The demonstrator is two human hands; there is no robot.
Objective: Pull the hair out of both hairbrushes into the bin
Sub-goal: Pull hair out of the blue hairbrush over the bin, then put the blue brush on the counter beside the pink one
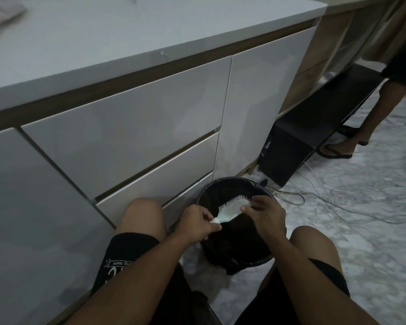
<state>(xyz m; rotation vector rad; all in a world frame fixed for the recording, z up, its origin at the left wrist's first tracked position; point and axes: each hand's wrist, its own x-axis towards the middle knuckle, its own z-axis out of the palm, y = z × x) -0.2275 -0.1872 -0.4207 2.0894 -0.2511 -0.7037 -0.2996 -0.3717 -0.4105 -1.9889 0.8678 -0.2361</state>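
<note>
A pale white hairbrush (231, 208) with light bristles is held over the black bin (223, 184), which stands on the floor between my knees and is lined with a dark bag. My left hand (198, 222) grips the brush's handle. My right hand (265, 215) is at the tip of the brush head, its fingers curled around that end and its thumb under the bristles. Whether hair is between those fingers cannot be told. Only one hairbrush is in view.
White cabinet drawers (127, 137) under a pale countertop (103, 38) rise right behind the bin. A black box (281, 158) and loose cables (326, 200) lie on the marbled floor to the right. Another person's leg and sandalled foot (338, 150) stand at the far right.
</note>
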